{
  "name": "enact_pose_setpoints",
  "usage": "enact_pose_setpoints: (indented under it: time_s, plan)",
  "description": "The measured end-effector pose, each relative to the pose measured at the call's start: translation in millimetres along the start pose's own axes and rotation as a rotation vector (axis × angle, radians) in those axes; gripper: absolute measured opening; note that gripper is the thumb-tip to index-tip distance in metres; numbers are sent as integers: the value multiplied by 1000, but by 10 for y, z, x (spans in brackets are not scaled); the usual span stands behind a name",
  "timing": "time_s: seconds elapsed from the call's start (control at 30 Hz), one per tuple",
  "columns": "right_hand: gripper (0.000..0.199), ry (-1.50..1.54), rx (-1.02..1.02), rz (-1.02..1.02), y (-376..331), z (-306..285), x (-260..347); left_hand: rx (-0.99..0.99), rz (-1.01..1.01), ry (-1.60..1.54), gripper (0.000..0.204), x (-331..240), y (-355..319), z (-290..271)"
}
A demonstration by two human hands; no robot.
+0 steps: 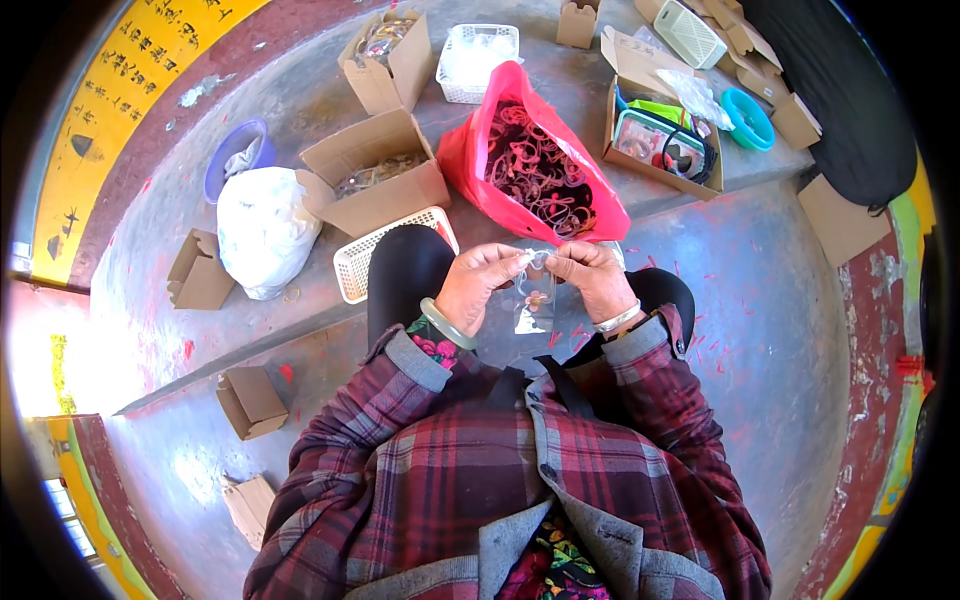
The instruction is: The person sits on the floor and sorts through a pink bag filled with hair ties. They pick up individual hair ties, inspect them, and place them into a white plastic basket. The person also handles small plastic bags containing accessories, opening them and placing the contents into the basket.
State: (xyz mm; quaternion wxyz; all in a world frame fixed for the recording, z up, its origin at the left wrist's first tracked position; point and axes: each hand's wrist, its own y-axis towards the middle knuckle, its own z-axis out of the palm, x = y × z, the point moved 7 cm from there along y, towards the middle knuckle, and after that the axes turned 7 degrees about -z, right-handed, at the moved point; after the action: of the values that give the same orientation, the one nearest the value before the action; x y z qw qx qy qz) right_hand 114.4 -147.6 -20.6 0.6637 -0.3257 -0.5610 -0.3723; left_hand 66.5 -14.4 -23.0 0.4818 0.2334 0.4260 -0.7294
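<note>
My left hand (476, 286) and my right hand (598, 283) meet above my lap, each in a pinch. Between them hangs a small clear plastic bag (535, 308), gripped at its top edge. A small brownish item and a white patch show inside it; what the item is I cannot make out. Just beyond my hands lies a large red bag (462, 160), its mouth open, full of thin looped bands (535, 170) in pinkish and dark tones. A white lattice basket (350, 268) sits beside my left knee, partly hidden by it.
Open cardboard boxes (395, 205) stand to the left and at the back. A stuffed white bag (262, 235) leans near a purple basin (262, 150). At the right are a box of mixed items (665, 185) and a teal basin (745, 120). A step edge (250, 345) crosses the floor.
</note>
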Motion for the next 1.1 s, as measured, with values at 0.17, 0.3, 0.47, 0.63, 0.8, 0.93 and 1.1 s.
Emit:
enact_pose_setpoints:
  time_s: [0.17, 0.3, 0.47, 0.63, 0.8, 0.93, 1.1]
  plan:
    - [18, -91, 48, -5, -1, 68, 28, -4, 40, 23, 14, 53, 27, -11]
    - [18, -202, 59, 49, -24, 91, 88, -63, 83, 125, 15, -13, -20, -41]
    - [14, -205, 64, -17, -24, 92, 110, -10, 56, 127, 22, -9, -6, -53]
    - [13, 19, -103, -20, -6, -23, 105, 4, 135, 281, 27, -162, -74, -69]
    - [13, -67, -112, -58, 41, -45, 72, 0, 41, 444, 24, -187, -81, -99]
    - [20, 21, -160, -123, 78, 33, 144, -70, 98, 319, 19, -362, -118, -255]
    - [27, -72, -111, -84, 138, 1, 85, -281, 392, 106, 15, -1023, -230, -873]
